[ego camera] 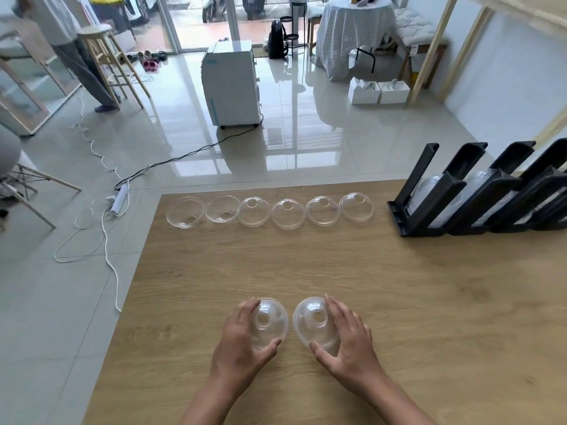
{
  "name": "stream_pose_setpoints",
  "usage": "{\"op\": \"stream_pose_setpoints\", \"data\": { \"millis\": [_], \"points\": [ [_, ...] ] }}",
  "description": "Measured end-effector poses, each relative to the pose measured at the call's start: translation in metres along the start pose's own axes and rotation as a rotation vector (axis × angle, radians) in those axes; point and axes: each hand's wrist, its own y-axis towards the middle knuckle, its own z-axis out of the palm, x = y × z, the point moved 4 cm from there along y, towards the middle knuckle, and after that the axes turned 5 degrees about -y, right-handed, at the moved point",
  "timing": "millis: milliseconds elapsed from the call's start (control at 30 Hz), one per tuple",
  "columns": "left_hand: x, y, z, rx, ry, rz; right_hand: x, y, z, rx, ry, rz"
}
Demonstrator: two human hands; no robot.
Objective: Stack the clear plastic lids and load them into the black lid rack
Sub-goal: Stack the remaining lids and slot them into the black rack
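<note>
Head view: two clear dome lids sit dome-up on the wooden table [399,302], side by side and just apart, each cupped by one hand. The left-hand lid [270,323] lies between the left hand's [242,342] thumb, which touches its near rim, and its fingers, which curl over the far left edge; the hand is spread wide around the lid rather than closed tight. The right-hand lid [314,322] is framed the same way by the right hand [346,342], thumb at the near rim and fingers along the right side; whether either lid is lifted off the wood cannot be told. Well beyond the fingertips, near the table's far edge, a row of six more lids [270,211] runs left to right, the two leftmost turned rim-up, the other four dome-up. Far to the right of the right hand's fingers stands the black lid rack [454,207], its slanted channels already holding some clear lids.
</note>
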Motion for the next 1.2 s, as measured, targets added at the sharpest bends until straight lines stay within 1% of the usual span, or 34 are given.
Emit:
{"op": "stream_pose_setpoints", "data": {
  "millis": [200,400,667,767,833,900,967,1067,1200],
  "points": [
    [-0.007,0.008,-0.001,0.025,0.023,-0.022,0.004,-0.002,0.001,0.001,0.026,-0.001],
    [-0.004,0.007,0.001,0.021,0.021,-0.006,0.005,-0.004,0.001,0.01,0.03,0.0],
    [-0.005,0.007,0.0,0.022,0.022,0.011,0.006,-0.007,-0.005,0.027,0.107,0.004],
    [-0.004,0.006,0.0,0.017,0.022,0.009,0.003,-0.006,-0.016,0.017,0.158,0.023],
    [-0.004,0.005,-0.001,0.016,0.015,0.009,-0.003,0.0,-0.03,-0.021,0.245,0.06],
    [-0.004,0.004,-0.002,0.01,0.022,0.009,-0.013,0.017,-0.048,-0.066,0.322,0.126],
    [-0.005,0.004,-0.004,-0.003,0.032,0.004,-0.023,0.046,-0.069,-0.112,0.331,0.172],
    [-0.008,0.004,-0.006,-0.021,0.036,-0.01,-0.039,0.104,-0.1,-0.143,0.233,0.222],
    [-0.013,0.006,-0.011,-0.058,0.018,-0.045,-0.051,0.182,-0.134,-0.098,0.091,0.277]
  ]
}}
